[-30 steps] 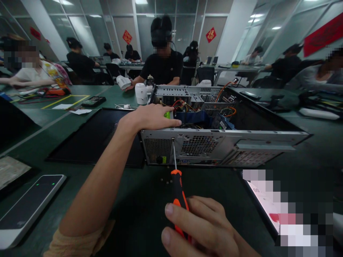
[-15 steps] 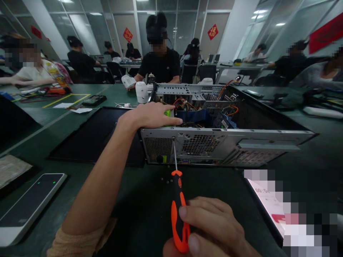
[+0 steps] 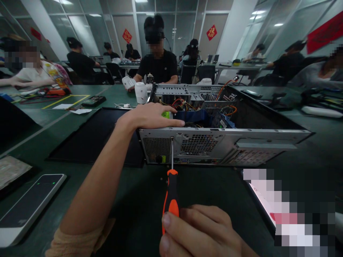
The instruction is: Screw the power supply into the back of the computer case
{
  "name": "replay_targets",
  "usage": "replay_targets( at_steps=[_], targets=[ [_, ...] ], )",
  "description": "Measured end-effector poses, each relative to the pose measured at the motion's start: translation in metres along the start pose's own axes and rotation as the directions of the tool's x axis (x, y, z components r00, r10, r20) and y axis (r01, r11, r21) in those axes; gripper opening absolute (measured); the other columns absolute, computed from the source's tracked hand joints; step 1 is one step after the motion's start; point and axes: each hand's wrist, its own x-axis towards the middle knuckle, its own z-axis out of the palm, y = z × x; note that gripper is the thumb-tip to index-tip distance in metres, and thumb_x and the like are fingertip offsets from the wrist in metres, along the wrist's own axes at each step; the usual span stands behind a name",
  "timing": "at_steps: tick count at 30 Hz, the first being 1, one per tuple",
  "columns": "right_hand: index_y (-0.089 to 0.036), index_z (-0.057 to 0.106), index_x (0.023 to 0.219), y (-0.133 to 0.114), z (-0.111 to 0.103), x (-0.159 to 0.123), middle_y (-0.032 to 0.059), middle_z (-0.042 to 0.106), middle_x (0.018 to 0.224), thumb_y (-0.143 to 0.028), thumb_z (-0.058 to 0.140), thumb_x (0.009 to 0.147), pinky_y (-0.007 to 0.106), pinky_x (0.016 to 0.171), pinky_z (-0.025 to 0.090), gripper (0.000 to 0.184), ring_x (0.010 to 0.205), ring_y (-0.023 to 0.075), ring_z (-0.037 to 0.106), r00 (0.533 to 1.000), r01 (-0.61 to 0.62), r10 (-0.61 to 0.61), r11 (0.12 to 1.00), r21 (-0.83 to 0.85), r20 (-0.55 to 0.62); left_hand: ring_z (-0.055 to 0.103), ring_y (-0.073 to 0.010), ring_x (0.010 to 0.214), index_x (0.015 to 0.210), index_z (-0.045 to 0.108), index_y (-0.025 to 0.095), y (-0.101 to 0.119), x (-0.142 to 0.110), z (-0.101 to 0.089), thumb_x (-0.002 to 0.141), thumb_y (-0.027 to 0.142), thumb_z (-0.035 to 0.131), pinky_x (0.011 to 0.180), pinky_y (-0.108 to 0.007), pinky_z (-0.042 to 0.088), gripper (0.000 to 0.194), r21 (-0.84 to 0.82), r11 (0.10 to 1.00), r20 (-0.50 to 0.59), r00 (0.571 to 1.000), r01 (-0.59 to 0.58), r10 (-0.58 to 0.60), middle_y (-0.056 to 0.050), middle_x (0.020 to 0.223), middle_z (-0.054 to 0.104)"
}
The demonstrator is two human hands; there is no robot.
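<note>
Fingers of the right hand [image 3: 202, 232] grasp the orange-and-black screwdriver [image 3: 173, 191] by its handle; the left hand [image 3: 148, 116] lies palm down, fingers spread and clenching nothing, on the open computer case [image 3: 227, 134]. The screwdriver's tip meets the case's rear panel beside the perforated grille [image 3: 155, 146]. Between left thumb and forefinger shows a green label [image 3: 165, 115], its print illegible. The case sits on the green table [image 3: 209, 185]. Far behind, a red diamond sign [image 3: 211, 33] reads "福".
</note>
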Motion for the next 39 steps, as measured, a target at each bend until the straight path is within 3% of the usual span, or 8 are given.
replay_targets(
  at_steps=[5,12,18,23,26,33,36,39],
  targets=[
    [-0.035,0.078,0.108,0.004,0.015,-0.016,-0.0131,0.079,0.113,-0.019,0.072,0.096,0.023,0.057,0.056,0.022,0.059,0.0056,0.063,0.992,0.090,-0.094,0.995,-0.046,-0.090,0.053,-0.0343,0.146,0.160,0.051,0.029,0.000,-0.001,-0.002,0.088,0.092,0.034,0.122,-0.047,0.038,0.097,-0.026,1.000,0.014,1.000,-0.009,0.009,-0.008,0.164,0.053],
    [-0.029,0.078,0.111,0.011,0.011,-0.023,-0.0067,0.073,0.137,-0.018,0.071,0.097,0.021,0.071,0.062,0.019,0.086,0.0081,0.071,0.993,0.096,-0.100,0.994,0.056,0.067,0.053,-0.0364,0.146,0.163,0.046,0.029,-0.002,-0.001,-0.003,0.086,0.093,0.035,0.124,-0.048,0.035,0.100,-0.032,0.999,0.042,0.999,-0.013,0.014,-0.008,0.167,0.050],
    [-0.031,0.077,0.104,0.011,0.015,-0.016,-0.0059,0.072,0.119,-0.018,0.071,0.097,0.022,0.065,0.061,0.016,0.080,0.0073,0.070,0.986,0.045,-0.038,0.998,0.041,-0.162,0.051,-0.0355,0.148,0.162,0.048,0.033,-0.003,0.003,0.002,0.086,0.091,0.039,0.123,-0.048,0.036,0.096,0.011,1.000,0.008,1.000,0.005,-0.005,-0.006,0.165,0.052],
    [-0.023,0.067,0.096,0.012,0.011,-0.010,-0.0040,0.073,0.096,-0.028,0.070,0.103,0.022,0.075,0.066,0.010,0.078,0.0086,0.072,0.984,-0.101,0.119,0.986,0.132,-0.129,0.055,-0.0351,0.144,0.161,0.049,0.034,0.000,0.002,0.002,0.086,0.091,0.041,0.121,-0.049,0.038,0.094,0.030,0.999,-0.012,1.000,0.024,-0.023,-0.006,0.160,0.058],
    [-0.020,0.067,0.093,0.017,0.014,-0.010,-0.0038,0.071,0.094,-0.031,0.070,0.103,0.020,0.067,0.064,0.015,0.069,0.0070,0.070,0.975,0.011,0.020,0.991,0.136,-0.220,0.056,-0.0347,0.142,0.160,0.050,0.035,0.000,0.001,0.002,0.086,0.092,0.039,0.120,-0.049,0.039,0.094,0.034,0.999,-0.016,1.000,0.027,-0.027,-0.006,0.159,0.059],
    [-0.023,0.066,0.104,0.023,0.023,-0.018,-0.0004,0.076,0.127,-0.024,0.055,0.107,0.021,0.067,0.062,0.011,0.080,0.0084,0.072,0.994,0.076,-0.060,0.982,0.174,-0.091,0.056,-0.0379,0.142,0.160,0.050,0.035,0.001,0.002,0.002,0.088,0.090,0.038,0.118,-0.051,0.041,0.091,0.041,0.999,-0.019,0.999,0.029,-0.028,-0.007,0.158,0.060],
    [-0.025,0.063,0.112,0.022,0.022,-0.022,0.0013,0.077,0.126,-0.024,0.050,0.108,0.020,0.068,0.062,0.013,0.083,0.0090,0.072,0.996,0.060,-0.047,0.978,0.198,-0.069,0.055,-0.0383,0.143,0.159,0.051,0.035,0.002,0.001,0.001,0.088,0.090,0.037,0.117,-0.051,0.041,0.091,0.039,0.999,-0.021,0.999,0.038,-0.037,-0.006,0.157,0.061],
    [-0.028,0.065,0.111,0.017,0.021,-0.026,-0.0001,0.076,0.121,-0.022,0.058,0.103,0.021,0.071,0.064,0.012,0.086,0.0107,0.073,0.999,0.038,-0.037,0.990,0.133,-0.014,0.056,-0.0359,0.142,0.159,0.051,0.034,0.002,0.001,0.002,0.089,0.090,0.038,0.118,-0.049,0.041,0.091,0.026,0.999,-0.018,1.000,0.024,-0.024,-0.006,0.159,0.059]
  ],
)
